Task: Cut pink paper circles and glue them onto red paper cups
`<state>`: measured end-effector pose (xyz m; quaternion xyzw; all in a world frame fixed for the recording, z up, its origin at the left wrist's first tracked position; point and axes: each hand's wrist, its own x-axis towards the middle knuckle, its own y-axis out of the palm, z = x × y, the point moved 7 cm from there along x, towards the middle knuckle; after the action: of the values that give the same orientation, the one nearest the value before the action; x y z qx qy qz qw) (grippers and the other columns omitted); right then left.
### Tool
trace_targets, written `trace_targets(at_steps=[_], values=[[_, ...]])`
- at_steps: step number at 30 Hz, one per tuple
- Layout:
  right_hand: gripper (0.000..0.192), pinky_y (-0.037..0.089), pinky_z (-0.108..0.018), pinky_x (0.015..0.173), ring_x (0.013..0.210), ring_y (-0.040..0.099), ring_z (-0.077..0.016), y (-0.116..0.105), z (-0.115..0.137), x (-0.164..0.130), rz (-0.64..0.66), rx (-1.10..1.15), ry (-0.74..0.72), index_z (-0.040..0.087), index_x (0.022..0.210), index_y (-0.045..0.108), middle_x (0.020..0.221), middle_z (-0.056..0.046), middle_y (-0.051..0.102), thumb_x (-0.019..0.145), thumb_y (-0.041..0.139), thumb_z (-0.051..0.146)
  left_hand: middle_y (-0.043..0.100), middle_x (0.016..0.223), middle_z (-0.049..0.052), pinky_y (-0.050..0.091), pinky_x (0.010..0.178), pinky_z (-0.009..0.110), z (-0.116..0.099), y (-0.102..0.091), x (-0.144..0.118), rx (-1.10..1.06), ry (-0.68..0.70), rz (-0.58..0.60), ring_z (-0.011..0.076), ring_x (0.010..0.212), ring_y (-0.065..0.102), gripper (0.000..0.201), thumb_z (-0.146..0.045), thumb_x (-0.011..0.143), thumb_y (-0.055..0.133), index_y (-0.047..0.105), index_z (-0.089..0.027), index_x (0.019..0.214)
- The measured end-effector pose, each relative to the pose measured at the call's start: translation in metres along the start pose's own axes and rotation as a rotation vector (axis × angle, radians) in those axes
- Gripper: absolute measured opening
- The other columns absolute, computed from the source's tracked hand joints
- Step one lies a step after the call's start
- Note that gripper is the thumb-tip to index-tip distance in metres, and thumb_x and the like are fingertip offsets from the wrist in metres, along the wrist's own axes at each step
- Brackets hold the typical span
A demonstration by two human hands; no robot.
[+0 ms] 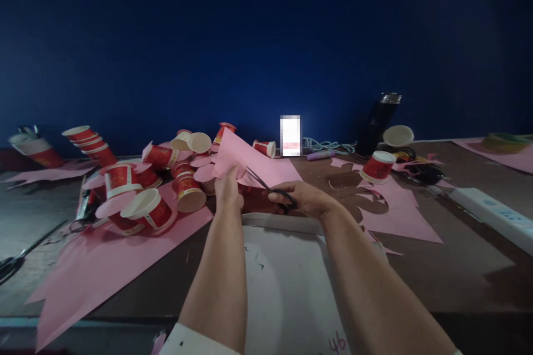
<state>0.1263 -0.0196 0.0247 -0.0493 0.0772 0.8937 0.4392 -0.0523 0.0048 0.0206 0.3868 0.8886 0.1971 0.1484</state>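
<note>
My left hand [229, 191] pinches a sheet of pink paper [272, 163], lifted above the table near the middle. In my right hand [302, 198] is a pair of black-handled scissors [285, 197], fingers closed round the handles. The blades [257, 176] point up and left, against the paper's near edge; how far they are apart I cannot tell. Just left of my left hand, red paper cups [190, 195] lie in a heap, with several pink paper discs [204, 173] among them.
A white box or board [287, 277] lies between my forearms. Pink offcuts [395, 213] spread to the right beside a red cup [378, 166]. A dark flask [377, 125], a bright blurred rectangle [290, 136] and a power strip [495, 219] stand beyond. Other scissors [16, 263] lie far left.
</note>
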Motion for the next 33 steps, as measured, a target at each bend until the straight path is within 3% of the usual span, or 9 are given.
trace_targets(at_steps=[6,14,20,26,33], values=[[0.033,0.034,-0.022,0.051,0.053,0.044,-0.0078,0.003,-0.001,0.001,0.031,-0.037,-0.008,0.016,0.076,0.068,0.058,0.002,0.053,0.061,0.078,0.044,0.063,0.076,0.002,0.043,0.046,0.023,0.005,-0.001,0.003,0.024,-0.086,0.009,0.0125,0.055,0.059,0.037,-0.025,0.055,0.07,0.063,-0.014,0.091],[0.041,0.038,-0.023,0.054,0.056,0.049,-0.0091,-0.003,-0.001,0.008,-0.032,-0.013,-0.053,0.015,0.087,0.069,0.065,0.0,0.059,0.063,0.076,0.048,0.065,0.079,0.007,0.053,0.06,0.031,0.0,0.008,-0.01,-0.012,-0.079,0.079,0.0179,0.067,0.064,0.033,-0.018,0.056,0.07,0.064,-0.009,0.087],[0.046,0.04,-0.023,0.055,0.057,0.049,-0.0087,-0.007,0.003,0.011,-0.126,0.006,-0.099,0.015,0.091,0.071,0.071,-0.002,0.062,0.064,0.074,0.053,0.065,0.072,0.007,0.055,0.058,0.038,0.006,0.01,-0.017,0.096,-0.145,0.098,0.0231,0.065,0.066,0.033,-0.02,0.056,0.071,0.064,-0.008,0.086],[0.048,0.041,-0.022,0.055,0.056,0.05,-0.0084,-0.004,0.0,0.014,-0.164,0.008,-0.045,0.016,0.093,0.071,0.074,-0.004,0.066,0.067,0.071,0.056,0.066,0.07,0.007,0.055,0.055,0.034,0.005,0.014,-0.022,0.074,-0.143,0.145,0.0221,0.063,0.065,0.034,-0.02,0.052,0.073,0.064,-0.007,0.082],[0.039,0.04,-0.023,0.058,0.059,0.051,-0.0097,-0.007,0.003,0.02,-0.208,-0.033,-0.165,0.015,0.08,0.07,0.066,-0.001,0.061,0.067,0.071,0.052,0.065,0.06,0.006,0.055,0.054,0.033,0.012,0.02,-0.024,0.02,-0.211,0.23,0.023,0.059,0.066,0.027,-0.016,0.052,0.073,0.063,-0.008,0.076]])
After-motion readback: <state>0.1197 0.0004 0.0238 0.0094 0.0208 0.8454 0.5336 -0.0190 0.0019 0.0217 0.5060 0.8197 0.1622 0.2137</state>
